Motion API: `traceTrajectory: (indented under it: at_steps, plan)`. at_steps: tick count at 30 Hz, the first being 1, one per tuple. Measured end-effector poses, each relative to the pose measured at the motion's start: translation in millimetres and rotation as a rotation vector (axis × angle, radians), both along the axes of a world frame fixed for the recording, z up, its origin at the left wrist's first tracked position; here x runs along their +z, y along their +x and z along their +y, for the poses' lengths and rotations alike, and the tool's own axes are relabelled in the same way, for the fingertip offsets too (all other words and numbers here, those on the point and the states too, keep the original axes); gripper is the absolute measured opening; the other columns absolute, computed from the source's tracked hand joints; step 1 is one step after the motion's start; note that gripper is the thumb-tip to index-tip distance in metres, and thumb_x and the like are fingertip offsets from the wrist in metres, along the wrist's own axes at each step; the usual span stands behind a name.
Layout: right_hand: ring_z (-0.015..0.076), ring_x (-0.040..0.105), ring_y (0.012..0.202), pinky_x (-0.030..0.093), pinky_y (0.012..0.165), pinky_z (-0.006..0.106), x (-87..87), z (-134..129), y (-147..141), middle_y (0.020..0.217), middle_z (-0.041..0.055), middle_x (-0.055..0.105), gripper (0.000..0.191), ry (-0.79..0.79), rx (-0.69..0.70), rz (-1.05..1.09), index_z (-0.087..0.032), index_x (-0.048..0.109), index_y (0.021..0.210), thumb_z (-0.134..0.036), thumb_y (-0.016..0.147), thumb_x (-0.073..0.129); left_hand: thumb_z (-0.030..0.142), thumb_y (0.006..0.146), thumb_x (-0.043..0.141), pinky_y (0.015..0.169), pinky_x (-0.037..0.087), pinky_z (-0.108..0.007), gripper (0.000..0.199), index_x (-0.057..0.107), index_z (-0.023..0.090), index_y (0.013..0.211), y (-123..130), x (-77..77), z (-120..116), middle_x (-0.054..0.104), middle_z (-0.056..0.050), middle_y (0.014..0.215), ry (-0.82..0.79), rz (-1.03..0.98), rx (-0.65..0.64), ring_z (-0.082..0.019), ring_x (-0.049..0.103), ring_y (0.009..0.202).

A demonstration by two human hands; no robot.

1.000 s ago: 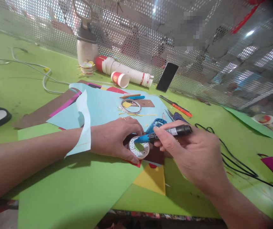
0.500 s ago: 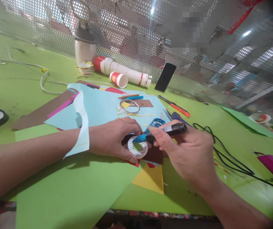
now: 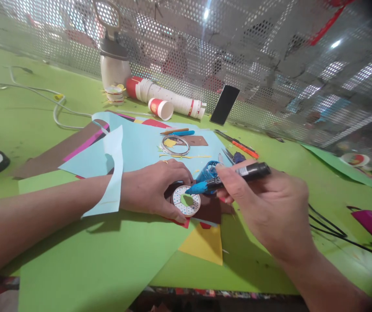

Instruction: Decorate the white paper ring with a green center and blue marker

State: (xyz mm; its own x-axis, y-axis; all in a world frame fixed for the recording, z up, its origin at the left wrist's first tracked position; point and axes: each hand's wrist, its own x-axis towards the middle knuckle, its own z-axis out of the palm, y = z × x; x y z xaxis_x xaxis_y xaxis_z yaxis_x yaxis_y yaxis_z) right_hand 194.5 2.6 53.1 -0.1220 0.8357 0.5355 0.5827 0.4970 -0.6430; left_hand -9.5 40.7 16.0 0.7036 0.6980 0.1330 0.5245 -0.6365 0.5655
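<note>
My left hand (image 3: 156,188) rests on the papers, thumb and fingers curved around a small white disc (image 3: 176,208) and holding it at its left edge. The disc has dark dividing lines, blue dots and a green centre. In my right hand (image 3: 253,195) is a black marker with a blue tip (image 3: 220,183), pointing left and down at the upper part of the disc. I cannot tell whether the tip touches it. Under the disc lies brown paper (image 3: 210,208). A blue see-through tape roll (image 3: 207,170) sits just behind the marker. A light blue paper strip (image 3: 116,173) lies across my left wrist.
Green paper (image 3: 91,255) and yellow paper (image 3: 205,245) lie nearest me. Behind my hands are a silvery ring (image 3: 176,145), pencils (image 3: 181,132), scissors (image 3: 228,156) and an orange-black cutter (image 3: 239,145). Stacked paper cups (image 3: 173,99), a spray bottle (image 3: 114,65) and a phone (image 3: 224,105) stand along the mesh.
My right hand has shifted right with the marker, whose tip has moved slightly right across the top of the disc. My left hand stays on the disc.
</note>
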Motion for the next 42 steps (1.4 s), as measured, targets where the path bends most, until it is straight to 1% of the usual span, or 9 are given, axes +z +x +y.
traceTrajectory:
  at_steps: [3,9,16,23,30,33,42]
  plan:
    - [0.0121,0.057,0.049,0.051,0.048,0.023,-1.2,0.6,-0.3,0.055,-0.0018,0.063,0.028,-0.010,0.000,-0.016,-0.020,0.066,0.062,-0.035,0.085,0.069,0.049,0.065,0.085,0.093,0.044,-0.038,0.057,0.061,0.018,0.107,-0.6,-0.5,0.1,0.062,-0.010,0.114,0.016,0.009,-0.003,-0.027,0.056,0.107]
    - [0.0136,0.060,0.051,0.054,0.049,0.025,-4.6,2.1,1.2,0.057,-0.0007,0.065,0.025,-0.056,0.066,-0.011,-0.018,0.067,0.067,-0.036,0.085,0.069,0.049,0.065,0.084,0.090,0.045,-0.038,0.056,0.060,0.019,0.105,0.2,-0.3,-0.1,0.062,-0.009,0.112,0.006,0.004,0.012,-0.027,0.057,0.105]
    - [0.0141,0.063,0.052,0.055,0.050,0.024,-6.0,1.7,0.6,0.059,0.0003,0.068,0.026,-0.059,0.066,-0.012,-0.018,0.067,0.066,-0.036,0.084,0.070,0.049,0.065,0.085,0.089,0.045,-0.037,0.060,0.062,0.017,0.110,1.4,1.8,-0.3,0.062,-0.009,0.108,-0.014,0.024,0.027,-0.026,0.056,0.103]
    - [0.0141,0.063,0.051,0.055,0.050,0.025,-8.3,4.2,-0.8,0.057,-0.0004,0.067,0.026,-0.048,0.069,-0.003,-0.018,0.067,0.066,-0.037,0.084,0.070,0.050,0.064,0.085,0.089,0.045,-0.036,0.060,0.061,0.019,0.110,-0.2,-1.5,-0.4,0.063,-0.008,0.111,0.023,0.000,0.016,-0.026,0.057,0.103]
    - [0.0138,0.063,0.052,0.056,0.051,0.025,-10.9,3.0,0.7,0.058,-0.0004,0.068,0.026,-0.068,0.060,0.014,-0.018,0.069,0.069,-0.039,0.084,0.070,0.048,0.064,0.085,0.088,0.045,-0.036,0.059,0.062,0.017,0.109,1.5,2.1,-0.2,0.063,-0.008,0.109,0.019,0.037,0.019,-0.026,0.057,0.102]
    - [0.0133,0.061,0.050,0.055,0.050,0.025,-10.2,2.6,0.7,0.057,-0.0009,0.066,0.027,-0.079,0.057,0.018,-0.019,0.069,0.068,-0.040,0.084,0.070,0.048,0.063,0.086,0.088,0.045,-0.036,0.062,0.061,0.016,0.110,1.8,2.5,-0.6,0.063,-0.009,0.110,0.020,0.047,0.025,-0.026,0.057,0.102]
    - [0.0123,0.059,0.050,0.052,0.048,0.023,-6.9,3.0,-1.8,0.054,-0.0020,0.065,0.025,-0.043,0.048,0.001,-0.019,0.067,0.064,-0.034,0.084,0.070,0.051,0.064,0.085,0.087,0.046,-0.036,0.059,0.063,0.017,0.107,1.6,0.5,-0.7,0.063,-0.009,0.107,0.036,0.028,0.016,-0.026,0.058,0.100]
